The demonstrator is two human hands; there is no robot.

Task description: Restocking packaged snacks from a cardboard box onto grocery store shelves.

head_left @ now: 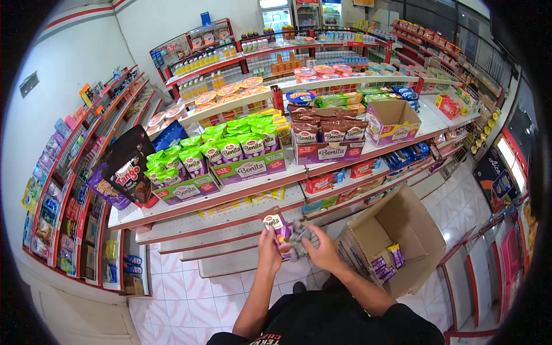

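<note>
Head view: cloth brought to packet, by the look of it a wipe-down.
Left hand (268,252): fingers closed on the lower left side of a purple packet (272,221); best kept near the edge, firm but gentle enough to spare the contents.
Right hand (323,250): fingers gripping a bunched grey cloth (299,238); fingertips under the folds impossible to tell.
Packet: between the two hands, in front of the body, top end up.
Cloth: overlapping the packet's right side, pressure unclear from above; spread flat, draw in short strokes from top seal downward, then turn the packet for its back.
Shelf (259,181): lined with green packets (231,150) and brown packets (334,133) in display boxes; keep cloth strokes clear of the front edge.
Cardboard box (422,230): open at right, purple-wrapped packs (380,268) inside; keep right forearm (362,288) off the near side.
</note>
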